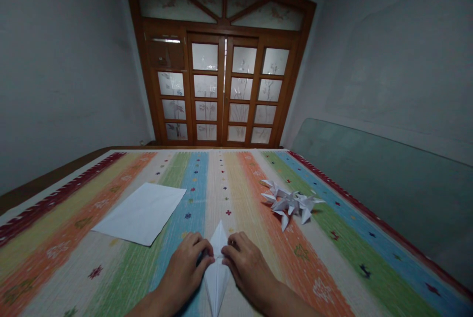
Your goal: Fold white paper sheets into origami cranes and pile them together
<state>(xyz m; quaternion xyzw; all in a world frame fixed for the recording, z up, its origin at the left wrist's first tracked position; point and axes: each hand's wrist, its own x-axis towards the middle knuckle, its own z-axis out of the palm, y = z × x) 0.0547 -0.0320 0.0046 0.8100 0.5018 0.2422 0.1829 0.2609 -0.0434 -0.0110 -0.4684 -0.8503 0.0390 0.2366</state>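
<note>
White folded paper pinched between the left hand and right hand

Dim, flat light fills a room with grey-white plaster walls. Straight ahead stands a brown wooden double door, glazed with small frosted panes bearing faint plant patterns, beneath an arched wooden transom of patterned glass. A pale green, round-cornered panel stands along the right wall. A rainbow-striped woven cover spreads across a broad, low surface, with a dark wooden edge showing at left.
</note>
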